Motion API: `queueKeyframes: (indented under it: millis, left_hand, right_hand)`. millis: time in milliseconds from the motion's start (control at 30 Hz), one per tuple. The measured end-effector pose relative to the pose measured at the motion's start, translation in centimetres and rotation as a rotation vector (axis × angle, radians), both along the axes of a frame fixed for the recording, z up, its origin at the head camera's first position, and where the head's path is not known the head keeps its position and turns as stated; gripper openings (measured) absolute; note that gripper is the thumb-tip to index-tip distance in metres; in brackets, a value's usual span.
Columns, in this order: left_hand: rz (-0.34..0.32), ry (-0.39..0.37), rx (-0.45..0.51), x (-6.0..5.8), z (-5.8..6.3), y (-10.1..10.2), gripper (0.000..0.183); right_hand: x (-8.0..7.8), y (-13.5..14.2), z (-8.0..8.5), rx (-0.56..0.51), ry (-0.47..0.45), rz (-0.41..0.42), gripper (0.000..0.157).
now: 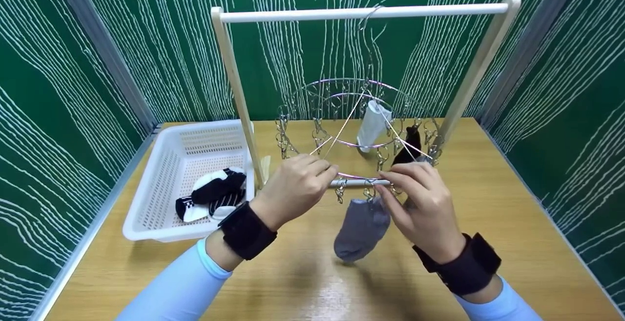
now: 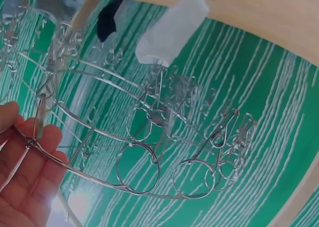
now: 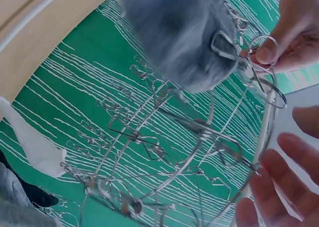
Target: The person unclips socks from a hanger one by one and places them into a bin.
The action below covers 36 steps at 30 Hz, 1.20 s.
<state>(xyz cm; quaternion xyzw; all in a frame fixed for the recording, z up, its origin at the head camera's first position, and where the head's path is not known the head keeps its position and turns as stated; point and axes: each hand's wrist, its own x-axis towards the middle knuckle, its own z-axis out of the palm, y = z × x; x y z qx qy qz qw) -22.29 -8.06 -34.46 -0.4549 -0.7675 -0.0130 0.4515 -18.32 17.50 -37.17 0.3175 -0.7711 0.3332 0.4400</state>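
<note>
A round metal sock hanger (image 1: 359, 176) with many clips hangs in front of me. My left hand (image 1: 298, 184) pinches its near rim with thumb and curled fingers, as the left wrist view shows. Just to the right, my right hand (image 1: 422, 199) has its fingers spread at the rim, a fingertip touching the wire in the right wrist view. From a clip between the hands hangs a grey sock (image 1: 364, 228), also large in that view. A white sock (image 1: 373, 123) and a black sock (image 1: 409, 146) hang farther back on the hanger.
The hanger's hook hangs on a white rod (image 1: 317, 15) held by a wooden stand (image 1: 481, 69). At left, a white basket (image 1: 168, 140) holds several black and white socks (image 1: 219, 186). Green walls with white streaks (image 1: 195, 57) surround the wooden table (image 1: 508, 213).
</note>
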Motion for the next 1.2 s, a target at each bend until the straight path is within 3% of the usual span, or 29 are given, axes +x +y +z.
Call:
queueKeyframes:
  millis: [67,133,200,333,600,1000,1200]
  left_hand:
    - [0.007,0.007,0.005,-0.1,0.0,0.0,0.006]
    - [0.015,0.012,0.009,-0.2,-0.1,0.0,0.006]
    - [0.021,0.012,0.012,-0.2,-0.1,-0.1,0.006]
    - [0.026,0.001,0.012,-0.4,-0.1,-0.1,0.004]
    - [0.034,-0.021,-0.001,-0.4,-0.2,-0.3,0.006]
    - [0.016,-0.057,0.020,-0.8,-0.4,-0.5,0.003]
    - [0.011,-0.037,0.029,-0.9,-0.5,-0.6,0.007]
  right_hand:
    - [0.2,-0.1,0.0,-0.033,0.030,0.007,0.026]
    - [0.4,-0.1,-0.2,-0.048,0.041,0.016,0.018]
    - [0.6,0.0,-0.4,-0.036,0.026,0.015,0.010]
    - [0.8,-0.1,-1.0,0.026,-0.034,0.007,0.011]
    - [0.2,-0.4,-2.1,0.174,-0.080,-0.058,0.033]
    - [-0.4,-1.0,-3.2,0.212,-0.310,0.039,0.036]
    - [-0.8,-1.3,-3.2,0.159,-0.293,0.072,0.027]
